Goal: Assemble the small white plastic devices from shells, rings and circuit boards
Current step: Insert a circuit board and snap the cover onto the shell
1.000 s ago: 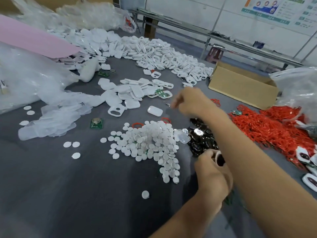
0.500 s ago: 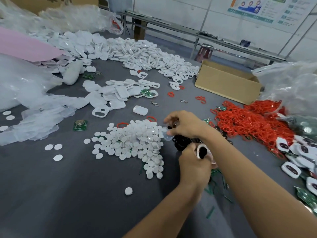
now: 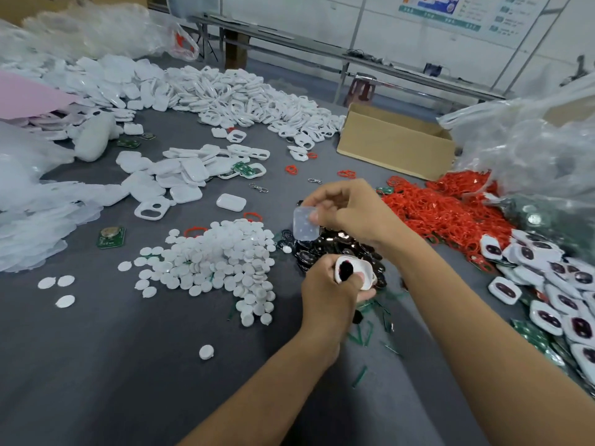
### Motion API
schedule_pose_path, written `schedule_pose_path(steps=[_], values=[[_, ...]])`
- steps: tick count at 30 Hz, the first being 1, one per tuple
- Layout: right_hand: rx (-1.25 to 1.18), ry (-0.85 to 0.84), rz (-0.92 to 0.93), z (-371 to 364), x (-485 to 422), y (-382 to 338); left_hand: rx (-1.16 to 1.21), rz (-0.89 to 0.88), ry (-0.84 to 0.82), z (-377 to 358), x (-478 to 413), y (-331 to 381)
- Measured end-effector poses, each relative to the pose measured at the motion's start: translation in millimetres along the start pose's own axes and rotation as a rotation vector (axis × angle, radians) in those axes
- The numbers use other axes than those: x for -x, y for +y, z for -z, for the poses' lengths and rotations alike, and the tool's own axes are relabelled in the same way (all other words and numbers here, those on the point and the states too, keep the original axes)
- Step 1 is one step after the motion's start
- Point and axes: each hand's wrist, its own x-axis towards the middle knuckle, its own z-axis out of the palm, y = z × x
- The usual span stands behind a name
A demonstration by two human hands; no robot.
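My left hand (image 3: 331, 291) grips a white shell with a black insert (image 3: 355, 272) just above the table. My right hand (image 3: 347, 210) pinches a clear square plastic piece (image 3: 304, 223) above a pile of black parts (image 3: 325, 249). A heap of white round discs (image 3: 219, 259) lies to the left of both hands. White shells (image 3: 180, 175) and white ring frames (image 3: 251, 101) are heaped farther back. Red rings (image 3: 447, 214) pile up at the right. A green circuit board with a coin cell (image 3: 111, 236) lies at the left.
An open cardboard box (image 3: 396, 146) stands at the back right. Plastic bags (image 3: 534, 149) bulge at the right and at the left (image 3: 35, 201). Part-built white units with dark windows (image 3: 547, 284) lie at the right edge. Green strips (image 3: 363, 336) lie near my left wrist.
My right hand came back from reaching far over the table to the black pile and now lifts a clear square piece. My left hand kept its hold on the shell.
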Motion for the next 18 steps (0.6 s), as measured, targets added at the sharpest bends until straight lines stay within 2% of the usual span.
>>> schedule_pose_path(steps=[3, 9, 12, 15, 18], values=[[-0.135, 0.096, -0.019, 9.9, 24.4, 2.7, 0.052, 0.011, -0.011, 1.2, -0.2, 0.7], [-0.555, 0.424, -0.193, 7.8, 80.7, 31.6, 0.164, 0.078, -0.018, -0.2, 3.9, 10.9], [-0.711, 0.485, -0.267, -2.3, 92.7, 42.3, 0.147, 0.098, -0.032, 0.2, 4.8, 14.5], [-0.731, 0.497, -0.270, -11.5, 93.7, 45.1, 0.284, 0.158, -0.036, 2.5, 4.9, 18.1], [-0.651, 0.513, -0.259, -19.1, 92.6, 45.3, 0.488, 0.213, -0.008, 2.6, 4.1, 19.6]])
